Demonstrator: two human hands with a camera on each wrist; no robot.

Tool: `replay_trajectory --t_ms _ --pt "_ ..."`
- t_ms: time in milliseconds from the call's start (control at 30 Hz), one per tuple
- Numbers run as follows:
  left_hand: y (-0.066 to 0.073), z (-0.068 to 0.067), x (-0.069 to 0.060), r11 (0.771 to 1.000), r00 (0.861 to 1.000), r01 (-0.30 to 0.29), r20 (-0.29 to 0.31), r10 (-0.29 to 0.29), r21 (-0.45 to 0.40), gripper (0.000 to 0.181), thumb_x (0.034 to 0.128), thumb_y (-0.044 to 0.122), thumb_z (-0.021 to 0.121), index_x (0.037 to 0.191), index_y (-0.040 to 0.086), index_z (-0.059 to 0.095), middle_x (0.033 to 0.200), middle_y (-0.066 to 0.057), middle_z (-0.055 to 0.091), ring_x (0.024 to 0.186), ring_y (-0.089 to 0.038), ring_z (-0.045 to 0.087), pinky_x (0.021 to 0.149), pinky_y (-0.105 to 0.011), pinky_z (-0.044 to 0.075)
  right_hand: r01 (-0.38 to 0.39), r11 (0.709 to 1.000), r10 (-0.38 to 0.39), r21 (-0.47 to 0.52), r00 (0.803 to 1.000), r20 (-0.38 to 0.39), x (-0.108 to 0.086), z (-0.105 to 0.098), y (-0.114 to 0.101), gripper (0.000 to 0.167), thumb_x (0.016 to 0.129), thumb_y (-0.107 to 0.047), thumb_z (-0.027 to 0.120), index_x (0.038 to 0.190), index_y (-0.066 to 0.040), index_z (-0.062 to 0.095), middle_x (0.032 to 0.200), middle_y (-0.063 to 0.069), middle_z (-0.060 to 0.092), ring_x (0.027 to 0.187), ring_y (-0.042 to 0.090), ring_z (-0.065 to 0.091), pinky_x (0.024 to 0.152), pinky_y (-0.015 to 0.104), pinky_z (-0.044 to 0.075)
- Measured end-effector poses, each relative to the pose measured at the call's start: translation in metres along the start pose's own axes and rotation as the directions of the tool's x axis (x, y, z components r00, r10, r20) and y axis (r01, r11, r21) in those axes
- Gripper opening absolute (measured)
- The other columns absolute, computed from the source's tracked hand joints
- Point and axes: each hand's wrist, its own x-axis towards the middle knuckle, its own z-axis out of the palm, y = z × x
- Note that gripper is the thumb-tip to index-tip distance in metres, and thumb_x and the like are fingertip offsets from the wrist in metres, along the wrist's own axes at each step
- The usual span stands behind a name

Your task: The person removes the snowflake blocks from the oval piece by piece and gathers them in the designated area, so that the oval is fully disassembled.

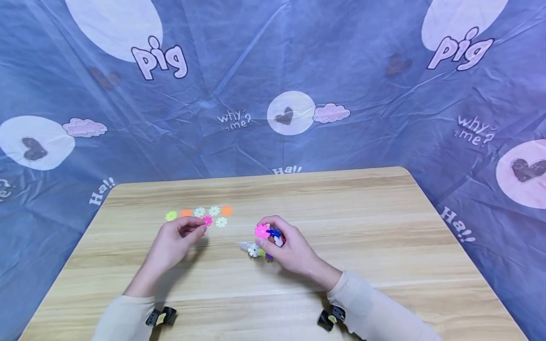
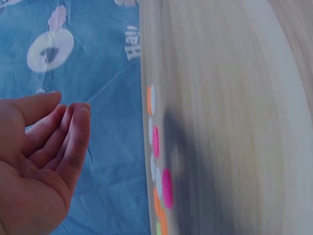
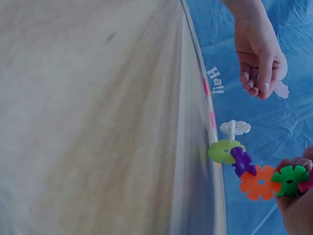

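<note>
My right hand [image 1: 292,245] grips a chain of joined flower-shaped plastic pieces, with a pink piece [image 1: 262,231] at its fingertips and a white one [image 1: 253,250] at the hanging end. In the right wrist view the chain shows white, lime [image 3: 222,152], purple [image 3: 241,160], orange [image 3: 260,182] and green [image 3: 289,181] pieces leading into the right hand [image 3: 301,210]. My left hand [image 1: 176,244] hovers over the table beside a loose pink piece [image 1: 207,221]; the left wrist view shows this hand [image 2: 41,166] with bent fingers, nothing between thumb and fingertips.
Loose pieces lie in rows on the wooden table [image 1: 341,203], beyond the left hand: lime [image 1: 171,216], orange [image 1: 227,210] and pale ones [image 1: 221,222]. A blue printed cloth [image 1: 239,142] hangs behind the table. Each sleeve carries a dark device at the wrist.
</note>
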Motion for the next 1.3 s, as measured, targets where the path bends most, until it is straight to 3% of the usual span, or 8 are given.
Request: replay_trajectory --t_ms 200,500,900,1300 --pt "0.011 0.015 0.0 0.997 0.998 -0.061 -0.002 0.061 -0.045 0.02 0.1012 0.009 0.075 0.118 -0.002 0.077 0.108 -0.013 0.081 0.087 -0.002 0.069 0.079 -0.02 0.059 0.005 1.0 -0.005 -0.012 1.0 -0.012 -0.001 0.0 -0.001 0.031 0.101 -0.017 0.075 0.13 -0.014 0.066 0.107 0.004 0.071 0.084 0.011 0.066 0.073 0.028 0.06" --pt "0.021 0.027 0.0 0.992 0.994 -0.11 0.004 0.11 -0.059 0.014 0.1002 0.008 0.075 0.113 0.002 0.078 0.106 -0.009 0.08 0.09 -0.006 0.07 0.081 -0.022 0.06 0.022 1.0 -0.022 0.0 1.0 0.007 0.0 -0.001 -0.002 0.031 0.101 -0.016 0.074 0.131 -0.013 0.065 0.098 0.004 0.071 0.072 0.009 0.066 0.065 0.028 0.059" --pt "0.037 0.041 -0.002 0.971 0.976 -0.215 -0.001 0.216 -0.108 0.008 0.0995 0.008 0.077 0.107 0.008 0.08 0.098 -0.003 0.079 0.088 -0.004 0.068 0.08 -0.024 0.06 -0.002 1.0 0.002 -0.012 1.0 0.005 0.0 -0.002 -0.003 0.034 0.101 -0.019 0.076 0.133 -0.015 0.066 0.107 0.004 0.073 0.079 0.011 0.068 0.073 0.031 0.061" --pt "0.054 0.048 -0.002 0.963 0.972 -0.194 0.097 0.215 -0.189 0.012 0.1029 0.017 0.075 0.11 0.009 0.081 0.098 -0.004 0.079 0.087 -0.008 0.07 0.079 -0.024 0.06 0.012 1.0 -0.012 -0.018 1.0 0.025 0.001 -0.001 -0.005 0.036 0.102 -0.019 0.075 0.136 -0.012 0.067 0.111 0.006 0.074 0.076 0.011 0.071 0.073 0.032 0.063"
